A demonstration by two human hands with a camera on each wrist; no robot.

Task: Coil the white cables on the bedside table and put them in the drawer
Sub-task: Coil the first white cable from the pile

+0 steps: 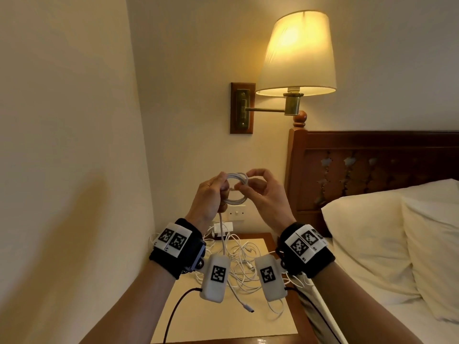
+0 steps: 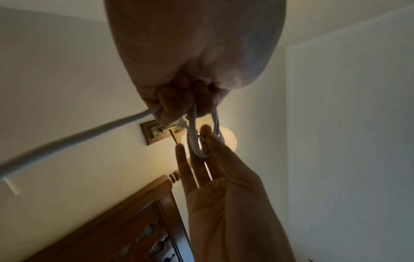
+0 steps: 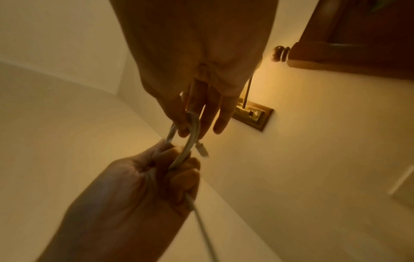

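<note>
A white cable is wound into a small coil (image 1: 236,188) held up in the air above the bedside table (image 1: 218,321). My left hand (image 1: 218,187) grips the coil's left side in a fist (image 2: 177,101). My right hand (image 1: 248,186) pinches the coil's right side, with a finger through the loop (image 3: 190,136). The short connector end (image 3: 202,149) sticks out of the coil. The free tail (image 1: 222,234) hangs from my left fist down to a plug (image 1: 249,309) on the table. A tangle of more white cables (image 1: 242,263) lies on the table. No drawer is in view.
A white charger block (image 1: 223,228) sits at the table's back under a wall socket (image 1: 236,212). A lit wall lamp (image 1: 296,53) hangs above. The bed's wooden headboard (image 1: 372,170) and pillows (image 1: 372,244) are on the right, a wall on the left.
</note>
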